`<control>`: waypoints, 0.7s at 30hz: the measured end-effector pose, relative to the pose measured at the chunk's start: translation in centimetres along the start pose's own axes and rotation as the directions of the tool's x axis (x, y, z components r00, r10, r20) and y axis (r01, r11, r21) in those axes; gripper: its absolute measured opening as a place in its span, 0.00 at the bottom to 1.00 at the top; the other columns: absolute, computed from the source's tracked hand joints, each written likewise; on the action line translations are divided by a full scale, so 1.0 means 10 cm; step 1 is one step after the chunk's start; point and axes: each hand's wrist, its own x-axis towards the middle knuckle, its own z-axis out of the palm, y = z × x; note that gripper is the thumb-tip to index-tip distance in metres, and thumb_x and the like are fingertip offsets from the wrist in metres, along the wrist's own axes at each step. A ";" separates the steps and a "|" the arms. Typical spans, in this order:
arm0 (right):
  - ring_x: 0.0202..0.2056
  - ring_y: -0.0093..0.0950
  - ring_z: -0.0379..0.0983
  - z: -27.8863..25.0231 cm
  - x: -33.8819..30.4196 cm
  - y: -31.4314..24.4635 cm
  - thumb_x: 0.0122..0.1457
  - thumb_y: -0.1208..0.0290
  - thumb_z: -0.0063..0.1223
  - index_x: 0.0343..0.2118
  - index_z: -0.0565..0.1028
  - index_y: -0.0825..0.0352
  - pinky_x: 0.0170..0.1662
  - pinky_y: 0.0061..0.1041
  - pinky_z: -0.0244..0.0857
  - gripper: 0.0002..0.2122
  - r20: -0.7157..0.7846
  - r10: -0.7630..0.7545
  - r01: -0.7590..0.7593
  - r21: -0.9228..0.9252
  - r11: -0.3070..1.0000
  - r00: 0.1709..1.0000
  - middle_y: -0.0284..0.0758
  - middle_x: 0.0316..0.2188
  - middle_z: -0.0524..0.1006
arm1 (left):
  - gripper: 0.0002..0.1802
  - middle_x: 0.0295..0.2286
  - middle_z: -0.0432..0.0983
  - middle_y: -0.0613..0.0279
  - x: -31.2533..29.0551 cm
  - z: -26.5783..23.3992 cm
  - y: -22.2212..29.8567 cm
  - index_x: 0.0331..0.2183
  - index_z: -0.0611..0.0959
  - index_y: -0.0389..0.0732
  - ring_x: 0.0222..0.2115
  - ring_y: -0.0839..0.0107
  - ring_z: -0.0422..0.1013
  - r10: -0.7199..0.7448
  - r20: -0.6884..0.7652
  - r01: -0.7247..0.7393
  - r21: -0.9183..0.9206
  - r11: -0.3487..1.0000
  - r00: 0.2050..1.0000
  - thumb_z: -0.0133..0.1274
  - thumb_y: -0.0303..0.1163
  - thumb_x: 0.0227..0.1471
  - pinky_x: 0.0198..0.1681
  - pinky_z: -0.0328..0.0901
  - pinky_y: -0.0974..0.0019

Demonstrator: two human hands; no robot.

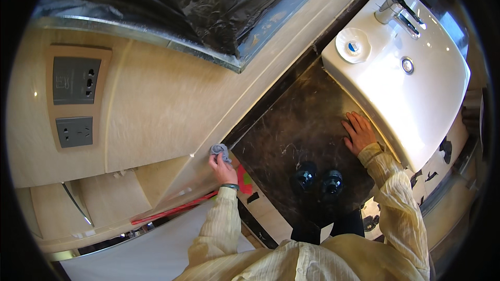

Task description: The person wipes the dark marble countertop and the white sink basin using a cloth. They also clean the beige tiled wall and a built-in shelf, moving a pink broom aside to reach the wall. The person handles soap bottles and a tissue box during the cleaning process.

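Note:
Low on the left, my left hand (224, 170) grips a crumpled grey cloth (221, 151), pressed to the pale wall at the corner of a dark marbled countertop (297, 119). My right hand (360, 134) lies on that countertop with its fingers stretched out, beside the white washbasin (388, 99). No object shows under its palm. Both arms wear pale yellow striped sleeves. Two dark round shapes (319, 179) with bluish glints appear on the countertop's near part; what they are I cannot tell.
The washbasin carries a chrome faucet (388, 9) and a white scalloped dish (354, 45). Grey outlets (75, 132) sit in the left wall, below a recess covered with black plastic sheeting (172, 10). Red strips (177, 208) run along the wall's lower edge.

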 end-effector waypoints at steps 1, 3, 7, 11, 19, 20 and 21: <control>0.60 0.38 0.52 0.00 0.00 0.00 0.46 0.62 0.58 0.51 0.68 0.62 0.61 0.39 0.47 0.27 -0.005 -0.006 0.006 0.011 1.000 1.000 0.40 0.58 0.60 | 0.23 0.47 0.61 0.49 -0.06 0.05 -0.03 0.45 0.73 0.39 0.47 0.50 0.63 -0.045 0.062 0.050 -0.077 0.996 0.997 0.46 0.16 0.43 0.53 0.58 0.56; 0.60 0.38 0.52 0.02 0.01 0.02 0.46 0.62 0.58 0.51 0.68 0.62 0.61 0.40 0.47 0.26 -0.013 -0.007 0.007 0.026 1.000 1.000 0.40 0.58 0.60 | 0.22 0.44 0.64 0.49 -0.12 0.13 0.13 0.44 0.74 0.39 0.47 0.53 0.64 -0.090 0.173 0.121 -0.175 0.977 0.981 0.45 0.15 0.43 0.53 0.58 0.58; 0.60 0.39 0.53 0.02 -0.01 0.02 0.45 0.63 0.58 0.50 0.69 0.62 0.60 0.40 0.49 0.26 -0.028 0.009 -0.007 0.040 0.999 1.000 0.41 0.57 0.61 | 0.22 0.45 0.64 0.48 0.12 0.25 0.72 0.45 0.74 0.38 0.47 0.49 0.63 0.323 0.219 -0.255 -0.289 0.923 0.921 0.45 0.16 0.45 0.52 0.60 0.57; 0.59 0.39 0.54 0.00 0.00 0.04 0.45 0.62 0.58 0.50 0.69 0.62 0.60 0.39 0.49 0.27 -0.021 -0.014 0.014 0.020 1.000 1.000 0.41 0.57 0.61 | 0.25 0.55 0.57 0.49 0.56 0.50 1.41 0.49 0.73 0.43 0.55 0.49 0.56 0.668 0.254 -0.625 -0.235 0.744 0.700 0.53 0.25 0.45 0.56 0.53 0.52; 0.58 0.39 0.55 -0.02 0.03 0.03 0.44 0.61 0.58 0.51 0.69 0.62 0.60 0.38 0.49 0.28 -0.011 -0.027 0.027 -0.023 0.999 1.000 0.42 0.57 0.62 | 0.36 0.61 0.44 0.51 0.58 0.96 1.48 0.58 0.61 0.47 0.61 0.50 0.43 0.609 0.448 -0.627 -0.126 0.768 0.655 0.54 0.38 0.48 0.61 0.42 0.49; 0.58 0.39 0.55 -0.01 0.03 0.04 0.44 0.61 0.58 0.51 0.69 0.62 0.60 0.38 0.49 0.28 -0.007 -0.023 0.022 -0.018 1.000 1.000 0.42 0.57 0.62 | 0.37 0.61 0.44 0.51 0.49 0.91 1.34 0.58 0.61 0.47 0.61 0.50 0.43 0.588 0.451 -0.611 -0.113 0.784 0.671 0.54 0.38 0.48 0.61 0.42 0.49; 0.59 0.39 0.55 -0.02 0.03 0.04 0.44 0.61 0.58 0.51 0.69 0.61 0.60 0.39 0.49 0.28 -0.003 -0.022 0.022 -0.021 1.000 1.000 0.42 0.57 0.62 | 0.36 0.61 0.44 0.50 0.38 0.86 1.15 0.58 0.61 0.47 0.61 0.49 0.43 0.543 0.452 -0.576 -0.076 0.814 0.708 0.54 0.40 0.49 0.61 0.42 0.49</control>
